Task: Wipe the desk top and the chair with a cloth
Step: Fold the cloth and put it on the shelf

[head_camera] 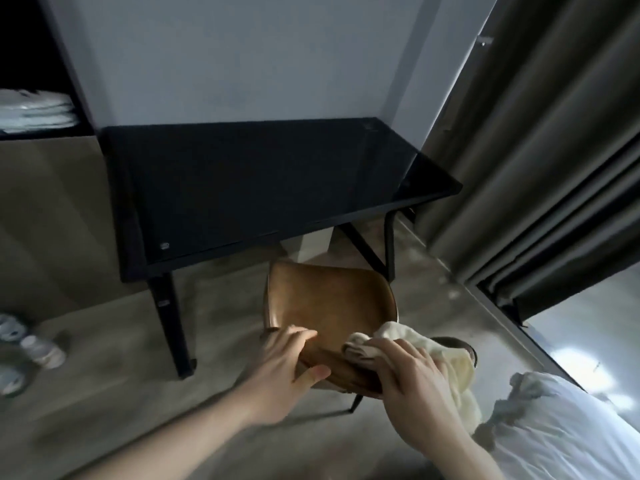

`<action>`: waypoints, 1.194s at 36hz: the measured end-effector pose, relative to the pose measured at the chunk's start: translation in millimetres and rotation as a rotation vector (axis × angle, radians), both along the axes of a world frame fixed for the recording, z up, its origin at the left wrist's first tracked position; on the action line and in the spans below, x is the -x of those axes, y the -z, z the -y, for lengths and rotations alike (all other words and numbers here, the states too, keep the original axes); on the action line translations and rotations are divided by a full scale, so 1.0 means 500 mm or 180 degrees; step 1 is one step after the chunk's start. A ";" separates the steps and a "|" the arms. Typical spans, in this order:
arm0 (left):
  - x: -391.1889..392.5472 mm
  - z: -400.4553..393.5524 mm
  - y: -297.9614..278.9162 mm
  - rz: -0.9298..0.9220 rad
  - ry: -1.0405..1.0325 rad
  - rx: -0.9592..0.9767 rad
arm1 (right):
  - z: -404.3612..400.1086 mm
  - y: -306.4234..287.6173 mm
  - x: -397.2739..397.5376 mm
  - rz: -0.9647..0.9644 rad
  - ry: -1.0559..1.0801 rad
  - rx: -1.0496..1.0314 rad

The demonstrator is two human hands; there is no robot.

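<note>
The left hand (280, 368) is gripping the back rail of the tan leather chair (329, 303), standing before the black glass counter's (263, 181) near edge; the right hand (412, 379) is clutching the cream cloth (446, 362) there. Pressing hard risks tipping the chair, or the trailing cloth snagging.

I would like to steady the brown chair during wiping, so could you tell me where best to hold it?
Grip the top edge of the chair backrest from above, as the left hand does; that curved rim faces you, beside the cloth.
</note>
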State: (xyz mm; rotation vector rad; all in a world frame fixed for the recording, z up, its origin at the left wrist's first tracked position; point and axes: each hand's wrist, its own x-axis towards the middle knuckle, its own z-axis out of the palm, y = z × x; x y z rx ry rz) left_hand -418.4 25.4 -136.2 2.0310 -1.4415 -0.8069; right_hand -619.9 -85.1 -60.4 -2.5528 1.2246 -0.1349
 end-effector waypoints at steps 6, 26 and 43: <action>-0.022 -0.075 -0.133 -0.0226 -0.0505 -0.0190 | -0.043 -0.091 -0.067 0.0799 0.0216 -0.0882; -0.350 -0.304 -0.528 -0.0017 -0.1360 0.0582 | -0.186 -0.432 -0.459 0.1816 -0.0839 -0.2788; -0.667 -0.285 -0.584 -0.4089 -0.3899 0.0768 | -0.142 -0.388 -0.905 0.2132 -0.2606 -0.1687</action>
